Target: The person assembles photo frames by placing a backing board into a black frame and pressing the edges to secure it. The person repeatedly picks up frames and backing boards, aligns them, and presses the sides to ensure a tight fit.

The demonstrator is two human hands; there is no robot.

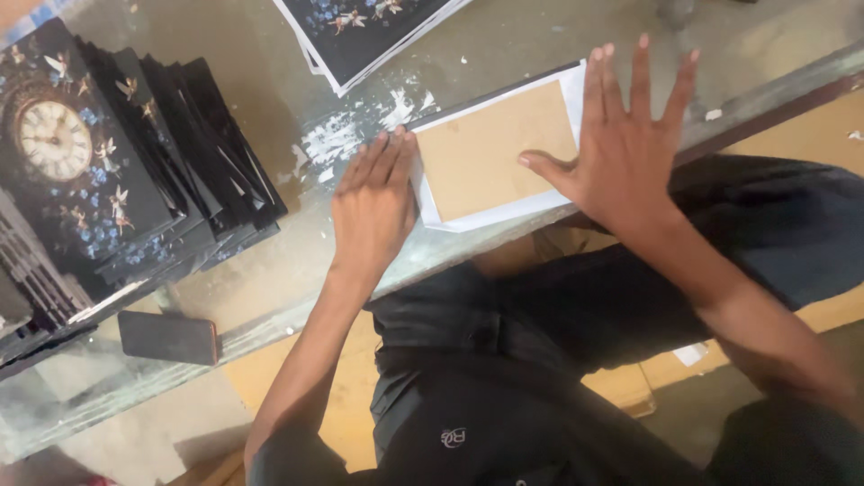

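Pressing a brown board (pixel 493 151) onto a white sheet (pixel 504 209) at the table (pixel 270 270) edge: left hand (pixel 373 202) flat, fingers together; right hand (pixel 625 144) splayed; neither grips. Uneven pressure could skew the board. No containers; printed covers (pixel 117 171) stacked left, phone (pixel 168 337) nearby.
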